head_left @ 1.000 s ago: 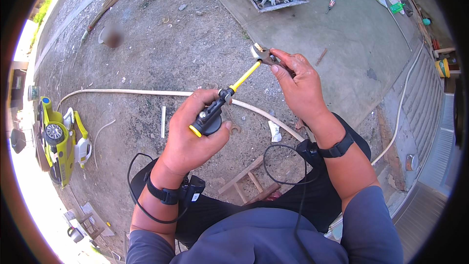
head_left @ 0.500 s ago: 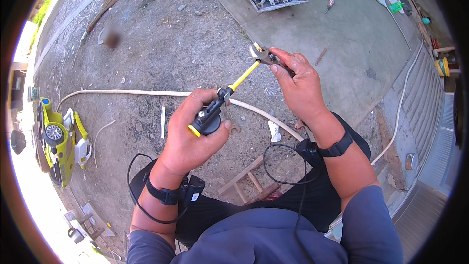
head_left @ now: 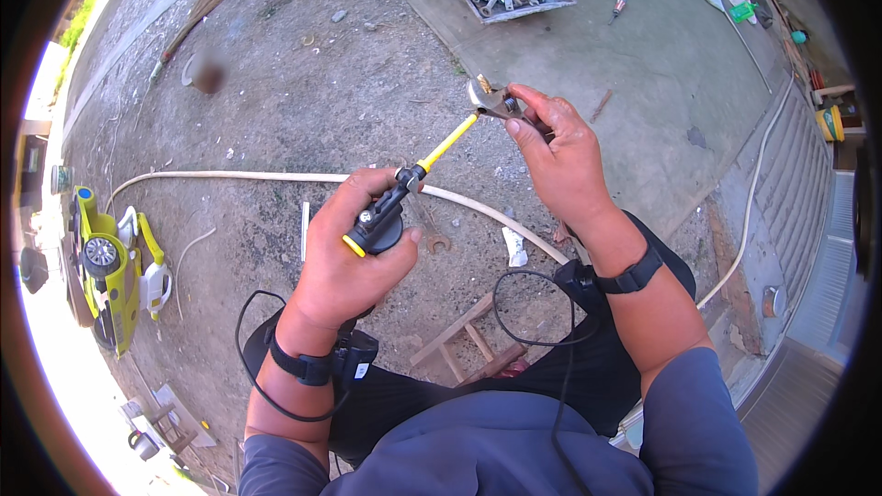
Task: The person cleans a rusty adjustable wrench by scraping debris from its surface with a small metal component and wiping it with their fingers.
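Observation:
My left hand (head_left: 340, 266) is wrapped round the black body of a spray lance (head_left: 377, 220) with a yellow tube (head_left: 450, 142) pointing up and right. Closed on the handle of an adjustable wrench (head_left: 503, 104), my right hand (head_left: 568, 161) holds the tool's head at the tube's far end. A small brass fitting (head_left: 484, 84) shows at the wrench jaws. I cannot tell whether the tube's tip and the fitting are joined. Part of the wrench handle is hidden in my fingers.
A pale hose (head_left: 257, 174) crosses the ground beneath my hands. A tray of wrenches (head_left: 551, 2) lies beyond, with a screwdriver (head_left: 619, 6) to its right. A yellow-green pressure washer (head_left: 110, 266) stands at left. A spanner (head_left: 439, 242) and small wooden frame (head_left: 478, 340) lie nearer.
My left hand and the lance have shifted slightly left. The tube's tip has moved down and left relative to the wrench head, and more of the brass fitting shows.

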`<state>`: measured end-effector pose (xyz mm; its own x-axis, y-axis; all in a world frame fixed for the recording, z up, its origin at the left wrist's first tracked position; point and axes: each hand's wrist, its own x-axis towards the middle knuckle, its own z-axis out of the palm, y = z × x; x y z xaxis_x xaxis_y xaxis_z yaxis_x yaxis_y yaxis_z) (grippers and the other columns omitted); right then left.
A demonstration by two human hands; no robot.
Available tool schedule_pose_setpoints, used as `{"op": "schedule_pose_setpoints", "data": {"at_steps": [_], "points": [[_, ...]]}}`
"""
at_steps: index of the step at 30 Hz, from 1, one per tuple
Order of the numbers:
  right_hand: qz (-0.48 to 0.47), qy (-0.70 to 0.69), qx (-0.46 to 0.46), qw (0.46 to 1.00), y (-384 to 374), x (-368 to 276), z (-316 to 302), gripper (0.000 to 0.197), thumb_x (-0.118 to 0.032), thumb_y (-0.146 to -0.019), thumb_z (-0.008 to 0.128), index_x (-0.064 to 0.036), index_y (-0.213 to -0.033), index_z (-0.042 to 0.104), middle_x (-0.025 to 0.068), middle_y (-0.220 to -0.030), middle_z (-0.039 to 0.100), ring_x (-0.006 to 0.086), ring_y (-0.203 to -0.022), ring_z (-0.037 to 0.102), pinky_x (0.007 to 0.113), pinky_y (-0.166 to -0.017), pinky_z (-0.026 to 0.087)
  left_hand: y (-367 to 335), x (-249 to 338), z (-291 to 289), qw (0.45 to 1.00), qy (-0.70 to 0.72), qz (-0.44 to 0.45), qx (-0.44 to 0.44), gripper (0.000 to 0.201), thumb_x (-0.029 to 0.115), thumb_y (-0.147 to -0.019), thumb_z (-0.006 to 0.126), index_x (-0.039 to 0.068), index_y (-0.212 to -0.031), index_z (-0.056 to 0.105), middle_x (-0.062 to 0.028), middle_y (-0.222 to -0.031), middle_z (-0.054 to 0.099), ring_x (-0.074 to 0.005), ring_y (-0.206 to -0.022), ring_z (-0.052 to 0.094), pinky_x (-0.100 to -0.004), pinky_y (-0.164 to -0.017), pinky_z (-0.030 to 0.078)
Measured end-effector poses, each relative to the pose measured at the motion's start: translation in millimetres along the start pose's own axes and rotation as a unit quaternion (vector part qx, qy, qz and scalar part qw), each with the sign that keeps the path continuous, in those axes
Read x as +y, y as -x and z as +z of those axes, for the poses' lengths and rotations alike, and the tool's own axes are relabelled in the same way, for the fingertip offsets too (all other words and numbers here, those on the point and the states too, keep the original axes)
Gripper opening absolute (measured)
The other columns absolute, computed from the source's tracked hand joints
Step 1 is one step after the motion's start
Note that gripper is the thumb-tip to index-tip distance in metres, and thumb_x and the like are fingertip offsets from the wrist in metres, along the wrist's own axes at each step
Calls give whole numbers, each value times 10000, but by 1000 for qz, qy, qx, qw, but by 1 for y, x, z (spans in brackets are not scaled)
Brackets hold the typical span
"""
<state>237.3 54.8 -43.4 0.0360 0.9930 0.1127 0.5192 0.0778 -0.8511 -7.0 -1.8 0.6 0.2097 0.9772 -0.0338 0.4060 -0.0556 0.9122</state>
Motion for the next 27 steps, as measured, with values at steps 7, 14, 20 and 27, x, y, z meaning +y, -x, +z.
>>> {"op": "schedule_pose_setpoints", "data": {"at_steps": [7,14,20,27], "points": [[140,-148,-19,979,-8,9,1,393,-78,-871,662,-21,-1253,586,9,-836,590,96,-730,534,238,-687,457,-7,0,-24,999,-32,-18,39,482,-47,-739,646,-13,-1206,532,-102,-1136,666,-154,-1086,589,-305,-974,436],[235,-368,-80,896,-13,5,10,296,-76,-915,611,21,-1192,573,-4,-872,586,62,-701,522,210,-631,450,-23,-43,-130,980,-90,-64,163,445,11,-817,634,16,-1255,553,-41,-1119,651,-103,-989,584,-261,-892,462],[254,-358,-113,891,-9,12,12,269,-106,-936,594,-13,-1185,554,3,-904,607,83,-729,579,232,-652,498,29,-173,-183,948,-137,-207,201,473,93,-814,718,25,-1255,562,-37,-997,665,-99,-900,607,-249,-814,483],[297,-328,-101,891,-3,19,31,151,-98,-943,592,-72,-1083,541,19,-889,609,122,-724,602,277,-620,537,144,-307,-147,864,7,-373,338,587,149,-766,786,-32,-1267,539,-31,-980,631,-97,-856,579,-250,-771,483]]}}
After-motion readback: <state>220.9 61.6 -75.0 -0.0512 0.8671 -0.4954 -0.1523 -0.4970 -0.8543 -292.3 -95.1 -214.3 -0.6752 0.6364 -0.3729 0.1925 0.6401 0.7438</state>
